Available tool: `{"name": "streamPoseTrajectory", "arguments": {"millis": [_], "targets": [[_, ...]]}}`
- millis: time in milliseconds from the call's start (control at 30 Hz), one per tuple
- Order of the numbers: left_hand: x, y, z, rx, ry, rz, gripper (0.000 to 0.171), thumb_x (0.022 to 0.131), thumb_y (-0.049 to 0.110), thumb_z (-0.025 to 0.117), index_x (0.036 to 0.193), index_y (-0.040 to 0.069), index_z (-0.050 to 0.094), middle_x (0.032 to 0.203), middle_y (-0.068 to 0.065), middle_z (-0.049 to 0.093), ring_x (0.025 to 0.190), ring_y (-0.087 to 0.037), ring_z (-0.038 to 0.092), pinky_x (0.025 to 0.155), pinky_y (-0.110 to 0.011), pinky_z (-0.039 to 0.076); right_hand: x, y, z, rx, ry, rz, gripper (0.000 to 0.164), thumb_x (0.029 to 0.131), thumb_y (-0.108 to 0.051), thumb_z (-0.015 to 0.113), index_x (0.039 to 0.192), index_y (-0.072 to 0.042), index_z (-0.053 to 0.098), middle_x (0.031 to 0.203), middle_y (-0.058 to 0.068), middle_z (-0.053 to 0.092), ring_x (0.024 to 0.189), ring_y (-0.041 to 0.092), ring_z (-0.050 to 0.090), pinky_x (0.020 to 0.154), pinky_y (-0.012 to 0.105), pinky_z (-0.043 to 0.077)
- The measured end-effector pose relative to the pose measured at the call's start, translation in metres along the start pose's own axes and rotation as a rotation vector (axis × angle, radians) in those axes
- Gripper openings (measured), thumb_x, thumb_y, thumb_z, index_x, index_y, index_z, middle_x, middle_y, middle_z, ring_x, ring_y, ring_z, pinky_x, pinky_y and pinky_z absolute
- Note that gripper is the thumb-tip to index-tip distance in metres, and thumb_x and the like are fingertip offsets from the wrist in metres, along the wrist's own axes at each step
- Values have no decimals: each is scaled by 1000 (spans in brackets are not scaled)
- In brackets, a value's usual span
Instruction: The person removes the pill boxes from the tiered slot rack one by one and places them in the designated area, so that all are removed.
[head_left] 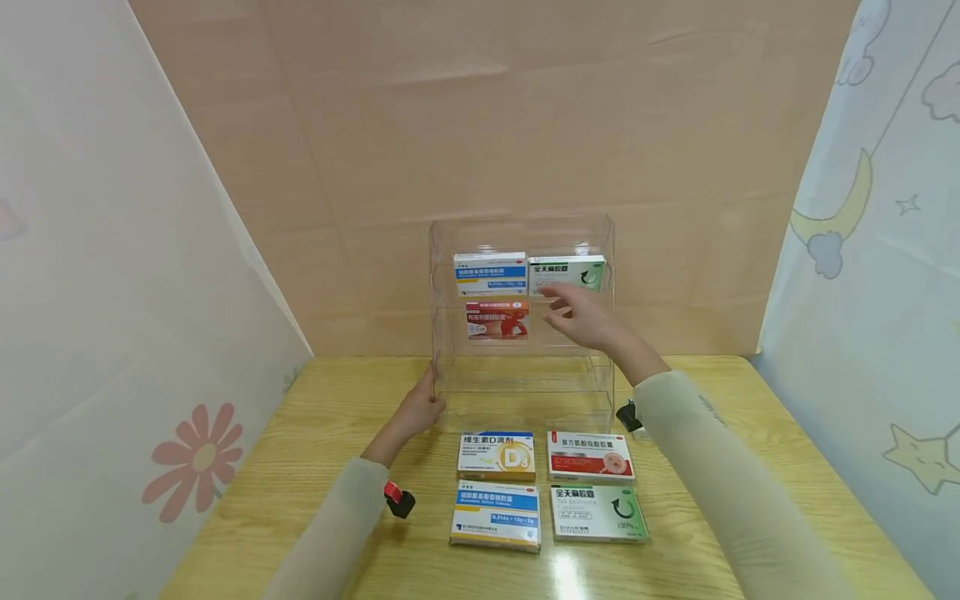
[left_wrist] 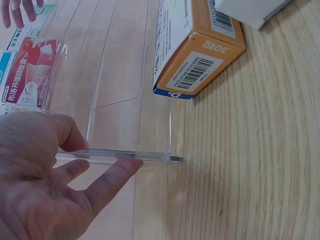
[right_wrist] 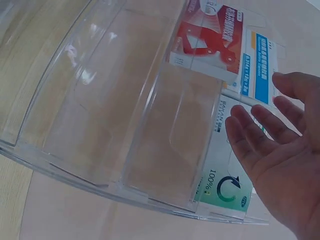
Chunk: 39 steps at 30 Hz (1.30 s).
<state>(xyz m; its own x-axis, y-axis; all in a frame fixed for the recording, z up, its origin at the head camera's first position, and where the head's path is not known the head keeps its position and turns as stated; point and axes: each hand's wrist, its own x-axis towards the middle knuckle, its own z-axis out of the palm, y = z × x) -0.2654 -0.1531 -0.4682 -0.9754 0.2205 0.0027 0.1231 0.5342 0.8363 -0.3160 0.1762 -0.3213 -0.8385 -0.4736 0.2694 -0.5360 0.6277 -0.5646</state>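
While the left hand (head_left: 422, 407) pinches the edge of the clear rack (head_left: 525, 385), the right hand (head_left: 588, 322), fingers loosely apart, partly hides the top-tier green-and-white box (head_left: 568, 270), contact unclear; 4 boxes (head_left: 495, 515) lie on the tabletop (head_left: 337, 417) in front.

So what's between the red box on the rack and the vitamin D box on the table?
Just the rack's see-through lower shelves, with no boxes between the red box and vitamin D box; the head view shows it.

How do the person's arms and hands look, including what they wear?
The left sleeve and right sleeve are long and pale. The left hand and right hand are ungloved. Small black devices show near both, the left one partly red.
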Motion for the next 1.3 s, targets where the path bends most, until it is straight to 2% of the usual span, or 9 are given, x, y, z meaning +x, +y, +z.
{"name": "streamPoseTrajectory", "arguments": {"millis": [333, 667, 1100, 1300], "targets": [[-1, -1, -2, 30, 1, -4, 84, 94, -3, 48, 163, 6, 0, 163, -25, 26, 55, -13, 51, 48, -23, 41, 12, -6, 13, -123, 11, 16, 49, 100, -16, 61, 147, -5, 49, 145, 17, 53, 121, 35, 60, 98, 51, 52], [-1, -3, -2, 25, -7, -10, 84, 95, -3, 47, 163, 6, -2, 165, -24, 21, 55, -11, 49, 48, -23, 40, 25, -11, 25, -158, -23, 22, 49, 101, -15, 59, 148, -7, 49, 148, 17, 50, 124, 36, 58, 100, 51, 51], [-2, 1, -2, 24, -22, -24, 84, 95, -2, 47, 163, 6, -3, 166, -23, 17, 57, -12, 51, 50, -23, 43, 35, -25, 33, -224, -61, 65, 51, 98, -16, 64, 147, -8, 52, 142, 17, 53, 130, 36, 50, 108, 52, 44], [-2, 2, -1, 31, -17, -21, 84, 95, -2, 47, 163, 6, -3, 166, -24, 18, 56, -12, 51, 49, -24, 43, 37, -21, 39, -253, -54, 69, 47, 98, -15, 65, 144, -11, 56, 134, 15, 53, 123, 33, 50, 104, 49, 47]]}}
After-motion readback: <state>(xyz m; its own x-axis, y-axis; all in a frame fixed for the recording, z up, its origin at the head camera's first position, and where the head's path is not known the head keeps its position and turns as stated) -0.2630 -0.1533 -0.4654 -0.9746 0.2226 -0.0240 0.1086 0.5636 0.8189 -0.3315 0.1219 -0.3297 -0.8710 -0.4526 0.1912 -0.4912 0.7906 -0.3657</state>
